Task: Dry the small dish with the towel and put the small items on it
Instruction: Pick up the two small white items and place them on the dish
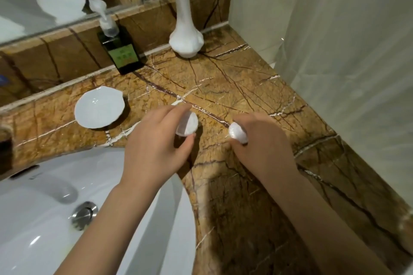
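Observation:
A small white dish (pixel 99 107) with a wavy rim lies bare on the brown marble counter (pixel 234 78), left of my hands. My left hand (pixel 154 140) grips a small round white item (pixel 187 125) between thumb and fingers, just above the counter. To its right, my right hand (pixel 261 140) is closed around a second small round white item (pixel 238 133), only partly visible. Both hands hover close together over the counter, right of the dish. No towel is in view.
A dark soap dispenser (pixel 120 51) with a white pump stands behind the dish against the backsplash. A tall white vase (pixel 186 33) with flowers stands at the back. The white sink (pixel 55 207) with its metal drain lies at lower left. A pale curtain (pixel 346 51) hangs on the right.

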`<state>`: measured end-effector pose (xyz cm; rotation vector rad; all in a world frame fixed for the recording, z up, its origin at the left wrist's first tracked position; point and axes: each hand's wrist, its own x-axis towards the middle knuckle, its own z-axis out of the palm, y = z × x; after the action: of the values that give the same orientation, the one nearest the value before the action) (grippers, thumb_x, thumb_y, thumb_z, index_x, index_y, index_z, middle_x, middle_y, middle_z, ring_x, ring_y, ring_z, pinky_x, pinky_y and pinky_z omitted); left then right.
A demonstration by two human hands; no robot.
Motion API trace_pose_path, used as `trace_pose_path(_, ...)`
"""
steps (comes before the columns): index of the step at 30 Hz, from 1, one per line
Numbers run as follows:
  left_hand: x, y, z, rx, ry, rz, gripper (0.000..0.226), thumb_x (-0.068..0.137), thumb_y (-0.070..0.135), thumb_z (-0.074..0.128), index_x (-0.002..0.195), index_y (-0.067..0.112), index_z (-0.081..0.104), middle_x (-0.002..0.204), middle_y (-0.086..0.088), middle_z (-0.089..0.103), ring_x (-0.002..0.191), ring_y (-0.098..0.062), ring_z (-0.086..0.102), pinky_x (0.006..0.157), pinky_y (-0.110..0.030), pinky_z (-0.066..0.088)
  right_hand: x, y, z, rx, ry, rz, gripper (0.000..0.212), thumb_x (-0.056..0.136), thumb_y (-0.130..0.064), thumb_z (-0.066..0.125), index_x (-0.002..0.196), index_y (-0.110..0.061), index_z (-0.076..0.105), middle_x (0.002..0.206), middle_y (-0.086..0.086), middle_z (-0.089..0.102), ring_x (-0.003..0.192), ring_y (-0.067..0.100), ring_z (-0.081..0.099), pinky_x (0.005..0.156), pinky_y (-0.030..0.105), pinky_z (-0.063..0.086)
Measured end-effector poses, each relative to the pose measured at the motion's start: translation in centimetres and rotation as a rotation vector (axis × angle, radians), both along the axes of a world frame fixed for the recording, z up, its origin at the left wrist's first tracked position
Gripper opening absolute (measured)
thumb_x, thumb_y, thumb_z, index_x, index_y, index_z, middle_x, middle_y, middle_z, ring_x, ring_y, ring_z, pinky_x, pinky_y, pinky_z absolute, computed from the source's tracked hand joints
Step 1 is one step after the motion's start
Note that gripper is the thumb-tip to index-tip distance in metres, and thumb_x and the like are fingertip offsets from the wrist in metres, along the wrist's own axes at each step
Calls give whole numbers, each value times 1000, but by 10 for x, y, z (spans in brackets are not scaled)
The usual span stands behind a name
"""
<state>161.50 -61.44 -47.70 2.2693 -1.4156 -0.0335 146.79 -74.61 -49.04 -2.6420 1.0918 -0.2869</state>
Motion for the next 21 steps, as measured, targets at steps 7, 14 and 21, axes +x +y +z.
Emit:
trace_pose_path(7, 20, 13, 0, -62, 14, 82, 48, 79, 28, 66, 125, 18, 56, 116, -4, 65, 106, -25, 58, 80, -34, 46, 7, 4, 7, -44, -97, 39, 32, 69, -17, 73, 100, -11, 69, 95, 9, 69, 88, 29, 61, 73, 30, 47)
trace_pose_path(14, 70, 38, 2, -123, 7, 319, 40, 80, 29, 65, 118, 19, 59, 111, -3, 67, 106, -26, 58, 81, -36, 45, 49, 25, 25, -145, -256, 168, 25, 74, -12, 65, 98, -5, 70, 86, 11, 68, 78, 29, 61, 69, 33, 51)
trace_pose_path(21, 106, 54, -3, -83, -18, 417, 45, 79, 31, 66, 121, 19, 59, 112, -4, 68, 106, -29, 58, 82, -38, 45, 95, 47, 42, -115, -323, 277, 30, 74, -11, 69, 103, -5, 69, 86, 11, 69, 78, 27, 61, 70, 38, 52)
